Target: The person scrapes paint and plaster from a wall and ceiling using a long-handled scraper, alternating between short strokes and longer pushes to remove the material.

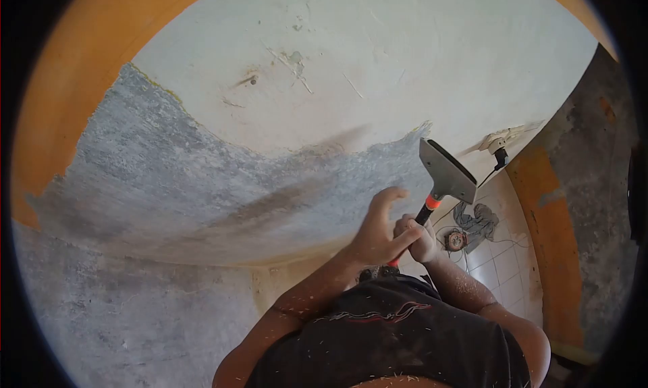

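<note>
A wide metal scraper (pixel 445 170) with a black and red handle points up and away in front of my body. My right hand (pixel 424 241) is closed around its handle. Against the handle and my right hand rests my left hand (pixel 379 231), its thumb across them and its other visible fingers raised and apart. Beside the scraper blade is a wall with whitish paint (pixel 378 70) above and bare grey plaster (pixel 196 178) below. The blade's left corner appears near the ragged paint edge; contact cannot be made out.
A wall socket (pixel 497 143) with a black plug and cable is right of the blade. On the tiled floor (pixel 499 266) lie a grey cloth (pixel 478 224), a round reddish object (pixel 456 240) and loose cable. An orange-painted strip (pixel 550 246) runs down the right wall.
</note>
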Action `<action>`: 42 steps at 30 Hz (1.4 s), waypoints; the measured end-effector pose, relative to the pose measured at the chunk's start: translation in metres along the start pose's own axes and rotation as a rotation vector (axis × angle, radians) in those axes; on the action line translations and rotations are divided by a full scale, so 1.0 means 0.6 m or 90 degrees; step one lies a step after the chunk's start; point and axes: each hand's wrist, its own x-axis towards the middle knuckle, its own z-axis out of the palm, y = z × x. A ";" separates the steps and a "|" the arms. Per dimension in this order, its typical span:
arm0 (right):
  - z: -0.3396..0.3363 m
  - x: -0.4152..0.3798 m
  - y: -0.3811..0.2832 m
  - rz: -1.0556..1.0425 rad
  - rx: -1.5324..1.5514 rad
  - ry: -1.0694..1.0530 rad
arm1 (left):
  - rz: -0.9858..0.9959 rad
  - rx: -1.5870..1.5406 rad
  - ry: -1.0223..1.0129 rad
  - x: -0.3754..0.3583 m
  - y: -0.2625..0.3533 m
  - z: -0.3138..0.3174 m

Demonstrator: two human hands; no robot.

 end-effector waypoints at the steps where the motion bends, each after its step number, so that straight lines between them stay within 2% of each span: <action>1: 0.010 0.009 -0.004 0.012 0.004 -0.004 | -0.070 -0.062 -0.037 -0.021 -0.013 -0.009; 3: 0.028 0.028 -0.007 0.027 0.189 -0.165 | -0.173 -0.129 -0.098 -0.069 -0.038 -0.022; 4: 0.043 0.038 -0.005 0.034 0.127 -0.164 | -0.207 -0.132 -0.124 -0.097 -0.052 -0.025; 6: 0.062 0.053 0.010 0.092 0.087 -0.180 | -0.365 -0.136 -0.115 -0.168 -0.087 -0.013; 7: 0.069 0.062 0.022 0.099 0.059 -0.200 | -0.373 -0.132 -0.109 -0.186 -0.085 -0.015; 9: 0.090 0.083 0.035 0.068 0.057 -0.182 | -0.555 -0.039 -0.057 -0.217 -0.084 -0.023; 11: 0.111 0.118 0.025 0.095 0.280 -0.110 | -0.569 -0.003 -0.008 -0.267 -0.101 -0.025; 12: 0.119 0.130 0.016 0.168 0.309 -0.067 | -0.576 0.032 0.031 -0.289 -0.106 -0.024; 13: 0.119 0.138 0.016 0.173 0.311 -0.070 | -0.581 0.033 0.034 -0.305 -0.105 -0.021; 15: 0.117 0.150 0.018 0.296 0.321 -0.157 | -0.612 -0.081 0.131 -0.328 -0.099 -0.019; 17: 0.128 0.164 0.019 0.327 0.330 -0.174 | -0.623 -0.123 0.146 -0.338 -0.097 -0.012; 19: 0.134 0.178 0.019 0.357 0.337 -0.191 | -0.593 -0.229 0.161 -0.331 -0.095 -0.001; 20: 0.135 0.186 0.018 0.386 0.351 -0.193 | -0.536 -0.298 0.180 -0.324 -0.097 0.007; 21: 0.136 0.193 0.016 0.415 0.364 -0.194 | -0.536 -0.299 0.181 -0.318 -0.103 0.014; 23: 0.140 0.203 0.007 0.414 0.340 -0.189 | -0.471 -0.451 0.216 -0.306 -0.115 0.027; 24: 0.140 0.206 0.001 0.420 0.327 -0.195 | -0.470 -0.453 0.216 -0.299 -0.115 0.030; 27: 0.130 0.216 0.003 0.437 0.330 -0.239 | -0.521 -0.499 0.199 -0.287 -0.115 0.037; 29: 0.125 0.221 0.005 0.448 0.348 -0.278 | -0.534 -0.510 0.141 -0.287 -0.120 0.042; 30: 0.125 0.222 0.001 0.443 0.338 -0.295 | -0.535 -0.509 0.141 -0.286 -0.121 0.043; 32: 0.128 0.221 -0.009 0.441 0.331 -0.308 | -0.554 -0.386 0.131 -0.287 -0.119 0.047; 34: 0.136 0.220 -0.016 0.468 0.330 -0.246 | -0.562 -0.394 0.138 -0.293 -0.121 0.051; 38: 0.124 0.216 0.004 0.461 0.347 -0.255 | -0.600 -0.362 0.167 -0.286 -0.117 0.056; 42: 0.130 0.231 -0.025 0.399 0.339 -0.342 | -0.596 -0.312 0.178 -0.270 -0.104 0.040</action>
